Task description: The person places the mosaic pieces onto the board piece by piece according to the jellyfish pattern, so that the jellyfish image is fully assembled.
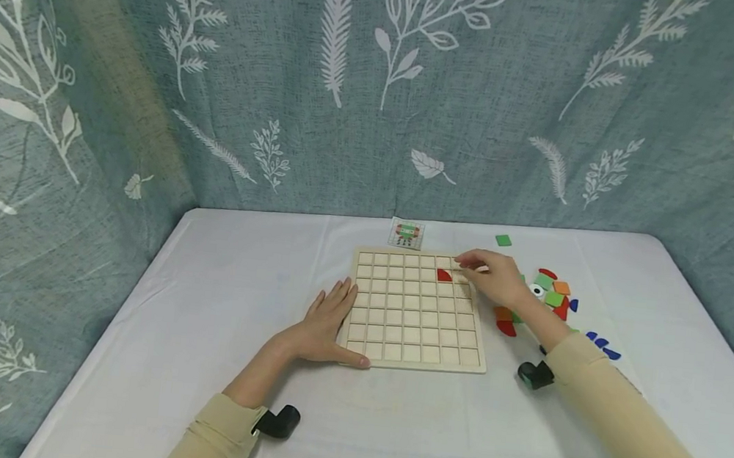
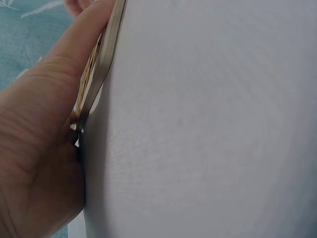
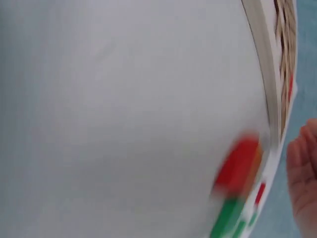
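A pale wooden grid board [image 1: 416, 367] lies on the white table. One red quarter-circle tile [image 1: 443, 275] sits in a cell in its upper right part. My left hand [image 1: 320, 328] rests at the board's near left corner, its straight fingers along the left side and thumb along the front edge. In the left wrist view the thumb [image 2: 64, 64] lies against the board's rim [image 2: 101, 62]. Above the board's upper right edge is my right hand [image 1: 495, 278], fingers slightly bent, close to the red tile. No tile shows in its fingers, which the right wrist view blurs.
Several coloured tiles [image 1: 553, 299], red, green, orange and blue, lie in a loose pile right of the board, partly behind the right forearm. A green square tile [image 1: 503, 240] lies near the back edge. Behind the board is a pattern card [image 1: 406, 233].
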Available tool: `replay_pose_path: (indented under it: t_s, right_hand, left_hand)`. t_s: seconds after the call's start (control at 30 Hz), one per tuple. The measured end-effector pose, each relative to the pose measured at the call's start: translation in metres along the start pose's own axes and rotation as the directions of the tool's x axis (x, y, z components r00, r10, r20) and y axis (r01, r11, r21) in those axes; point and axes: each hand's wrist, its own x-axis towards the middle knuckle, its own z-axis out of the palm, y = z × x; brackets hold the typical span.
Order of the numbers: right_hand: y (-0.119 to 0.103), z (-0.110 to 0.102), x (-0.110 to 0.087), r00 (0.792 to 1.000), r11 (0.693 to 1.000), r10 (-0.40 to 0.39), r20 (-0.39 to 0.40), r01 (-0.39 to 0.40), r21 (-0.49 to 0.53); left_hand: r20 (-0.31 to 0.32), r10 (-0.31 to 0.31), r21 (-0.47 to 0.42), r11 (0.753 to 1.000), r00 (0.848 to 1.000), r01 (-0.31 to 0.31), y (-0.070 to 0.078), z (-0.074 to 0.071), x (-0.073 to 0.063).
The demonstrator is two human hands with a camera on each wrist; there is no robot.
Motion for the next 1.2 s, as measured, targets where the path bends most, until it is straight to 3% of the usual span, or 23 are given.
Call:
replay_pose_path:
  t_s: [0.2,0.43,0.8,1.03,1.2]
  right_hand:
    - [0.025,-0.040,-0.023,0.991,0.976,0.131,-0.021,-0.133,-0.172]
    - [0.044,-0.055,-0.035,0.979,0.958,0.206,-0.010,-0.203,-0.200]
    - [0.046,-0.050,-0.032,0.979,0.952,0.196,-0.050,-0.202,-0.229]
    - [0.018,-0.028,-0.015,0.979,0.971,0.202,-0.026,-0.204,-0.127]
    - [-0.007,0.001,0.005,0.992,0.991,0.125,0.030,-0.123,-0.054]
  left_hand:
    - [0.006,-0.007,-0.004,1.000,1.000,0.007,0.000,0.000,0.000]
    - [0.011,-0.013,-0.005,1.000,1.000,0.013,0.000,-0.001,-0.001]
    - [0.003,-0.006,0.012,1.000,1.000,0.006,-0.002,0.001,0.003]
    - [0.007,-0.013,0.020,1.000,1.000,0.013,-0.003,0.001,0.003]
    - [0.012,-0.013,0.017,1.000,1.000,0.013,-0.002,0.001,0.002]
